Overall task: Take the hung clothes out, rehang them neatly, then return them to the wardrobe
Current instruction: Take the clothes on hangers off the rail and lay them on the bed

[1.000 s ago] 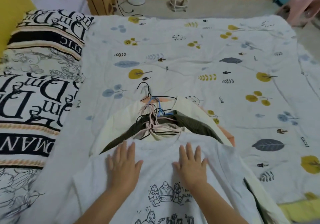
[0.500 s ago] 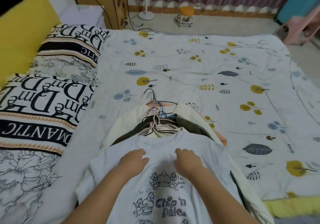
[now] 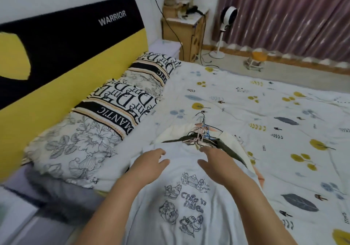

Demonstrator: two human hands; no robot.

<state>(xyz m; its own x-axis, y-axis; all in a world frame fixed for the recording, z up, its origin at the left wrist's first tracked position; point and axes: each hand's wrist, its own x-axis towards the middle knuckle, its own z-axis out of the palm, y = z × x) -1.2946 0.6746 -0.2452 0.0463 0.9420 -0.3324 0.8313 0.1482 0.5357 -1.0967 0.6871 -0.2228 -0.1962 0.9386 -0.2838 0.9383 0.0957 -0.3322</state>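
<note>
Two hands, left (image 3: 151, 161) and right (image 3: 214, 159), rest on the white shirt (image 3: 181, 197). Fingers relaxed, slightly spread, gripping nothing. Hangers (image 3: 200, 133) lie just beyond.

2 hands (image 3: 151, 161), 1 clothes pile (image 3: 189, 197), 1 hanger bunch (image 3: 200, 133), 2 pillows (image 3: 121, 108), 1 fan (image 3: 229, 15).

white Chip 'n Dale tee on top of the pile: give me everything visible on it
The white Chip 'n Dale tee is a soft knit in pale white, printed with dark outline cartoon chipmunks and the words "Chip 'n Dale". It lies front up, fairly flat with slight wrinkles, topmost on the garment stack on the bed quilt, its collar toward the bundle of hangers. The left hand and right hand are over its chest near the collar with loosely spread fingers; actual contact is unclear. Its hem runs out of frame.
</note>
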